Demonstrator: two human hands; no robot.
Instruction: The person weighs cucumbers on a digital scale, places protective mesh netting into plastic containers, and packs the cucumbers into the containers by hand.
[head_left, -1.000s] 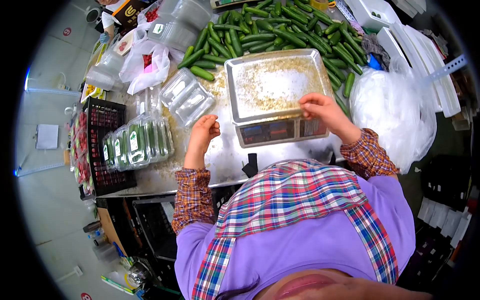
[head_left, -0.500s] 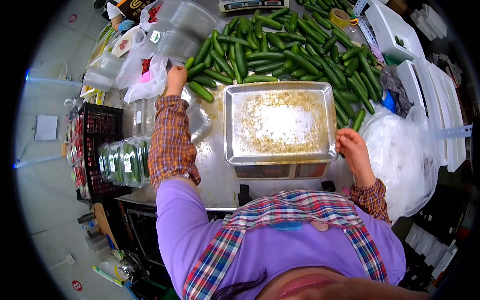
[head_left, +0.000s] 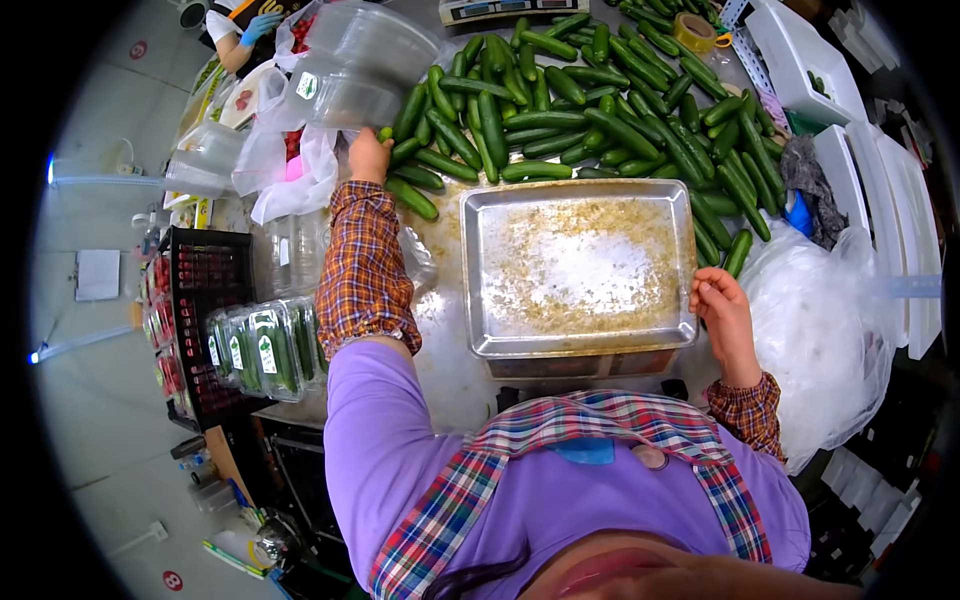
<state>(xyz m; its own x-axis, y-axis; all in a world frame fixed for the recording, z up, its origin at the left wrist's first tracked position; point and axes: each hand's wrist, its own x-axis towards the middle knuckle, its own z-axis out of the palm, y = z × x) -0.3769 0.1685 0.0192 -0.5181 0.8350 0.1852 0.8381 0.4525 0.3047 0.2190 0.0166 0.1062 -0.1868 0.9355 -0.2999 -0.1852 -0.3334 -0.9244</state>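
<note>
My left hand (head_left: 370, 156) reaches to the left edge of the cucumber pile (head_left: 600, 120), beside the stacked clear containers (head_left: 345, 100). Its fingers are curled at a small green cucumber end, and the grip is partly hidden. At the right edge of the metal tray (head_left: 580, 268) is my right hand (head_left: 722, 308), fingers bent; whether they touch the rim or hold anything is unclear. The bare tray rests on a scale, whose front shows below it. Packed cucumber boxes (head_left: 268, 350) stand at the left of the table.
A black crate (head_left: 210, 300) of red produce stands far left, with white bags (head_left: 300, 185) behind it. To the right lie a clear plastic bag (head_left: 815, 340) and white foam boxes (head_left: 805, 60). A co-worker's gloved hand (head_left: 262, 27) shows at the upper left.
My left hand has moved forward from near the table's middle to the pile's left edge. My right hand has gone from over the tray to its right side. The view has shifted.
</note>
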